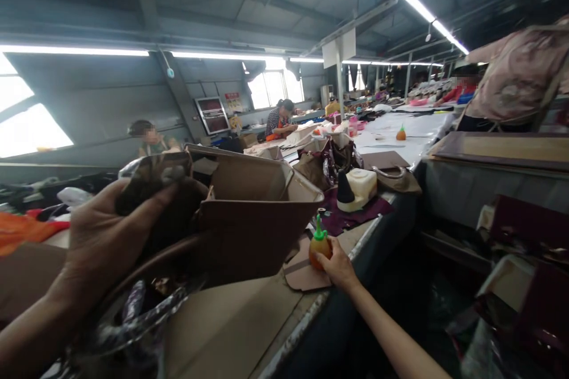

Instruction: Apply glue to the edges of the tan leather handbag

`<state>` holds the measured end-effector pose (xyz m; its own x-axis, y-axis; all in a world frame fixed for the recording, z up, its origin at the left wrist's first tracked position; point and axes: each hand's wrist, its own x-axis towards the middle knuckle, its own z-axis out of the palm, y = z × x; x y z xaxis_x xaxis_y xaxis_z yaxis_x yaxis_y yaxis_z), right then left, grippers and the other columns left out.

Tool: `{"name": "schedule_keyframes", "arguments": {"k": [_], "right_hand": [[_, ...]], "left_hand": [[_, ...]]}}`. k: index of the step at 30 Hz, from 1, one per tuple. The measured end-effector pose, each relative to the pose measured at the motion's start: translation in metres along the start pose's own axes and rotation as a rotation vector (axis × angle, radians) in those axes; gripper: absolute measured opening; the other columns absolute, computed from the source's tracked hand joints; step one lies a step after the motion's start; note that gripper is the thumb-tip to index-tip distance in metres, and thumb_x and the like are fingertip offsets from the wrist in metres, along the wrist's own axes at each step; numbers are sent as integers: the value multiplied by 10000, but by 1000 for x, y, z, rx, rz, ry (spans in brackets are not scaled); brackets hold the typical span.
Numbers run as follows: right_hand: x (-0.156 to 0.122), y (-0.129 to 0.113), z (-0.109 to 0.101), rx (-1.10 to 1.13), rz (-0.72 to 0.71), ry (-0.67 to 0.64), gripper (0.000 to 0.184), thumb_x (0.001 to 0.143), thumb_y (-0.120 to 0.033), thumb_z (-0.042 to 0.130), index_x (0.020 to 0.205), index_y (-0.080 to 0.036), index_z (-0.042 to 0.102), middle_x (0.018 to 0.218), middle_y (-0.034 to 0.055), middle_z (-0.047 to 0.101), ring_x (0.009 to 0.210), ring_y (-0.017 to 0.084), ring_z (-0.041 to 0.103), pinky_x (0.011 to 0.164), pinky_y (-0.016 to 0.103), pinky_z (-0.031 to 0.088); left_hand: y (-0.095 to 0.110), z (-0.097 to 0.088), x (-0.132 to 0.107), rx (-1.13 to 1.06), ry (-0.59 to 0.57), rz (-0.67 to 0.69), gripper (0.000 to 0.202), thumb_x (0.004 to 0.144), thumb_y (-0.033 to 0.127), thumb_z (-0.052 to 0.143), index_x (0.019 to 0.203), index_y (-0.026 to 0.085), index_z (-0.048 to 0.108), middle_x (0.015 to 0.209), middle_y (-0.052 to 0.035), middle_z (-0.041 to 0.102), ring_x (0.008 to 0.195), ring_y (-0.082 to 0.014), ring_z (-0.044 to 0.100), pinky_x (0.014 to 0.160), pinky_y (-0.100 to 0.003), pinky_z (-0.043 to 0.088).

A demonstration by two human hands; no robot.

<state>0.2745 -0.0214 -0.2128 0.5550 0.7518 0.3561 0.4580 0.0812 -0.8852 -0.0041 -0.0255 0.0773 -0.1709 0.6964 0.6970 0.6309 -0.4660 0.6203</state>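
Observation:
My left hand (104,231) is closed on the upper edge of a brown leather bag (249,213) that stands open on the workbench, thumb over a dark flap. The bag's handle, wrapped in clear plastic (142,308), curves below my wrist. My right hand (335,263) reaches out to the right of the bag and grips a small orange glue bottle with a green nozzle (319,243), which stands upright on a brown leather offcut (302,275).
A long workbench (311,314) runs away from me, with a white container and black cone (355,186), more bags (333,157) and another orange bottle (400,134) farther along. Other people work at the back left, centre and far right. Boxes of material fill the aisle at right.

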Motion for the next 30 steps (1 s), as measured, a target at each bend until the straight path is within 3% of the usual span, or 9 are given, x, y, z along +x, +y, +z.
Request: {"name": "schedule_keyframes", "arguments": {"k": [4, 8, 15, 19, 25, 28, 30], "right_hand": [[0, 8, 10, -69, -15, -6, 489, 810, -287, 624, 1242, -143, 446, 1220, 115, 517, 1122, 260, 505, 969, 490, 388], [2, 14, 13, -114, -43, -30, 548, 800, -295, 629, 1277, -128, 416, 1270, 141, 491, 1150, 269, 495, 980, 489, 386], [1, 20, 10, -144, -100, -14, 694, 704, -299, 644, 1303, -65, 382, 1301, 199, 470, 1212, 294, 455, 1019, 457, 366], [-8, 16, -14, -156, -120, 69, 591, 758, -372, 528, 1254, -64, 442, 1251, 205, 517, 1209, 306, 457, 1016, 461, 367], [-35, 9, -71, -165, -142, 161, 487, 788, -444, 458, 1156, -132, 519, 1120, 162, 598, 1072, 291, 550, 973, 471, 406], [-53, 14, -93, -162, -108, 141, 480, 812, -449, 441, 1167, -134, 512, 1067, 149, 613, 973, 265, 597, 913, 461, 455], [-68, 18, -103, -170, -71, 119, 478, 827, -438, 431, 1167, -113, 513, 1016, 152, 621, 902, 256, 618, 862, 458, 481]], "left_hand": [[9, 7, -9, -74, -12, -69, 313, 619, 417, 672, 827, 184, 663, 635, 61, 596, 592, -92, 511, 507, -161, 389], [4, 13, -15, -92, -39, -149, 337, 659, 448, 659, 883, 197, 660, 660, 55, 597, 639, -109, 533, 558, -187, 404], [-11, 13, -32, -118, 76, -224, 428, 583, 506, 661, 873, 192, 653, 692, 29, 616, 703, -167, 557, 626, -250, 425], [-29, 20, -42, -109, 143, -224, 408, 558, 523, 632, 782, 183, 623, 669, 18, 583, 706, -184, 536, 684, -292, 430], [-73, 43, -51, -15, 160, -259, 396, 599, 591, 539, 686, 205, 519, 634, -5, 527, 686, -219, 526, 684, -352, 418], [-96, 44, -58, 63, 138, -337, 338, 655, 550, 528, 689, 216, 496, 639, -15, 520, 687, -229, 538, 669, -356, 425], [-106, 44, -67, 113, 72, -312, 313, 729, 515, 501, 690, 205, 492, 630, -29, 520, 664, -227, 541, 622, -352, 437]]}}
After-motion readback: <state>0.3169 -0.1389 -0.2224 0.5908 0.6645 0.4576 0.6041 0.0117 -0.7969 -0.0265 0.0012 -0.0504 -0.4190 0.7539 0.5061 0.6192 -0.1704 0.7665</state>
